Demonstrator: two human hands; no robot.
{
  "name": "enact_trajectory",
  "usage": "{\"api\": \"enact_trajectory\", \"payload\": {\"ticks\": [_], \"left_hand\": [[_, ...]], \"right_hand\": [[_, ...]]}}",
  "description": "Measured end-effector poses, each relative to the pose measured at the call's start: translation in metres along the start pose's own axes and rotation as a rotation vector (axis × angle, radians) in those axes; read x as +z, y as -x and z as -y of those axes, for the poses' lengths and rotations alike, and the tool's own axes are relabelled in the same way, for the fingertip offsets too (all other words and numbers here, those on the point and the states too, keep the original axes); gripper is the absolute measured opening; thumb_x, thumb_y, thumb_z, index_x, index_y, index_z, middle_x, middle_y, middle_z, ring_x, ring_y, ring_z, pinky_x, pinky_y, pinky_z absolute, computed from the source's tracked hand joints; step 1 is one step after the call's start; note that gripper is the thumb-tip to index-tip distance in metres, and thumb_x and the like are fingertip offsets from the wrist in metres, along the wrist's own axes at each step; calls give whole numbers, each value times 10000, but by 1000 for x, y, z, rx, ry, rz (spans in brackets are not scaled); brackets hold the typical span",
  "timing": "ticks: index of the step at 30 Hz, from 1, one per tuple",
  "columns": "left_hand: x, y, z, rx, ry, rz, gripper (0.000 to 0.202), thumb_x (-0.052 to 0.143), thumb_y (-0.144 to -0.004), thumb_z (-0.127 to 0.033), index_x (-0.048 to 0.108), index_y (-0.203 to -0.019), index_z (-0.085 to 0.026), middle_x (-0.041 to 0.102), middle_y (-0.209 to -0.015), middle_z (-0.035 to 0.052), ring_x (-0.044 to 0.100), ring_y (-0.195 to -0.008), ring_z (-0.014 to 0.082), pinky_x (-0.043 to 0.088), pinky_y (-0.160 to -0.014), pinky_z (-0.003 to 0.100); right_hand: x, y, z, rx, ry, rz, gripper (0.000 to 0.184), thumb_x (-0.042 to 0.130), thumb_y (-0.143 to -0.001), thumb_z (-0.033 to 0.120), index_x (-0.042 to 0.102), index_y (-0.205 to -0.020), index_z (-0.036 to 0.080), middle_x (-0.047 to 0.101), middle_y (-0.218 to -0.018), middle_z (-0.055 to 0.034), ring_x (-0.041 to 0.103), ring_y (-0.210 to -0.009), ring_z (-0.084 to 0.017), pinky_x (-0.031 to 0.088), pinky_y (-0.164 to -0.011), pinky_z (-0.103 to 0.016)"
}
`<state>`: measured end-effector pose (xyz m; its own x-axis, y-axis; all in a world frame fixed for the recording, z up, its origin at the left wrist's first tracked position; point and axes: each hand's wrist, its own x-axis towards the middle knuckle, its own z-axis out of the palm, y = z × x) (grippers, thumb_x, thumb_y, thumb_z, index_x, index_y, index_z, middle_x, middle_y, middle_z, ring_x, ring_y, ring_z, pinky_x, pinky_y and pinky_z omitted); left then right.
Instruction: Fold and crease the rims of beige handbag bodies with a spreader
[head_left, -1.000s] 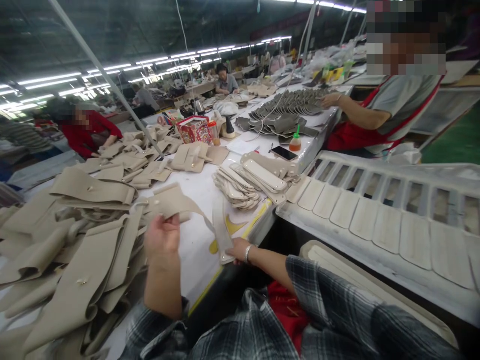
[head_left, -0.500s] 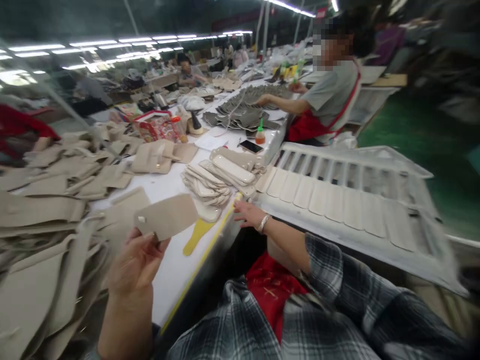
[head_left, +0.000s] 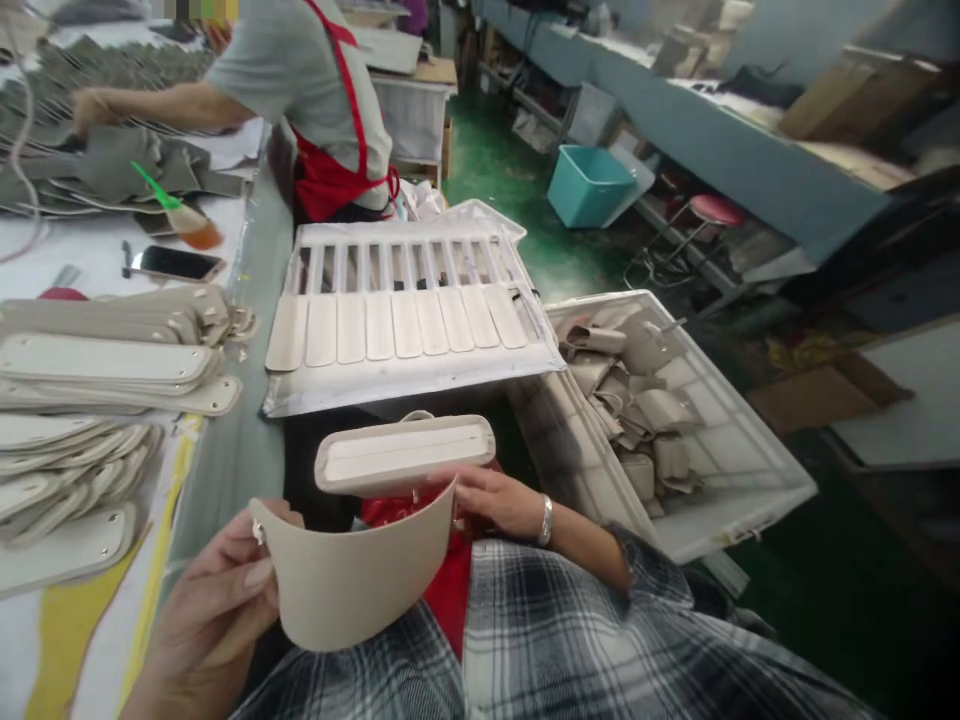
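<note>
A beige leather-like panel (head_left: 360, 580) is bent into a curve in front of my lap, with its smooth outer face towards me. My left hand (head_left: 225, 590) is closed on its left end, thumb in front, beside a small metal fitting. At the right end, my right hand (head_left: 495, 500) grips the panel's edge, its fingertips partly hidden behind it. Just beyond the panel is an oblong beige piece (head_left: 405, 455) with a white face and rounded ends. The panel hides part of what lies below that piece.
Stacks of oblong pieces (head_left: 105, 360) and a yellow strip (head_left: 75, 630) lie on the left table. Ahead is a slotted white rack (head_left: 420, 375) bearing a row of flaps. A white crate (head_left: 720, 510) holds beige pieces at right. A co-worker (head_left: 307, 100) stands beyond.
My view has swung right. The panel has moved from over the table to before my lap and is now bent. My right hand has left the table edge and taken the panel's other end.
</note>
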<state>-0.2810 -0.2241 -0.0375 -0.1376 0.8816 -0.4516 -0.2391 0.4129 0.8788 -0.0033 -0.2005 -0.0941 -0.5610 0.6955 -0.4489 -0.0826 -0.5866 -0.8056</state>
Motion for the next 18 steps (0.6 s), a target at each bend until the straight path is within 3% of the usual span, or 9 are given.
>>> {"api": "enact_trajectory", "payload": {"ticks": [3,5,8,10,14,18], "left_hand": [[11,-15,-1,-79,58,31,312,808,-421,-307,662,-697,-297,565,-519,-2,492,-399,128,442,-335,238],[14,-26,0,-106,8,9,346,820,-427,-247,684,-743,-278,595,-564,-2,508,-436,109,456,-364,199],[14,-43,10,-116,-65,-38,417,836,-434,-250,701,-829,-254,682,-756,22,603,-584,143,534,-481,217],[13,-53,20,-117,-107,-57,402,835,-459,-312,699,-827,-224,695,-786,31,631,-647,166,560,-544,246],[9,-70,34,-43,-271,-109,382,800,-524,-405,681,-815,-188,690,-734,12,626,-644,151,554,-578,245],[5,-84,32,60,-582,-184,401,735,-575,-473,680,-839,-176,667,-694,-1,563,-564,123,486,-507,212]], "right_hand": [[-20,11,-2,-53,-96,4,475,713,-678,520,579,-912,129,604,-755,6,557,-638,-78,447,-613,-208],[-35,17,-3,-37,-72,-34,472,692,-689,531,564,-913,135,618,-718,6,573,-600,-88,450,-581,-213],[-56,21,-3,62,153,-163,421,573,-763,564,529,-857,157,575,-522,32,537,-445,-102,409,-451,-203],[-67,18,0,80,360,-299,367,513,-805,537,496,-755,174,511,-423,51,490,-371,-100,364,-400,-193],[-81,1,11,5,694,-506,394,511,-819,501,441,-602,180,495,-449,47,482,-373,-78,303,-389,-183],[-88,-17,15,26,818,-508,376,514,-832,474,484,-610,171,561,-525,26,476,-411,-65,293,-421,-189]]}}
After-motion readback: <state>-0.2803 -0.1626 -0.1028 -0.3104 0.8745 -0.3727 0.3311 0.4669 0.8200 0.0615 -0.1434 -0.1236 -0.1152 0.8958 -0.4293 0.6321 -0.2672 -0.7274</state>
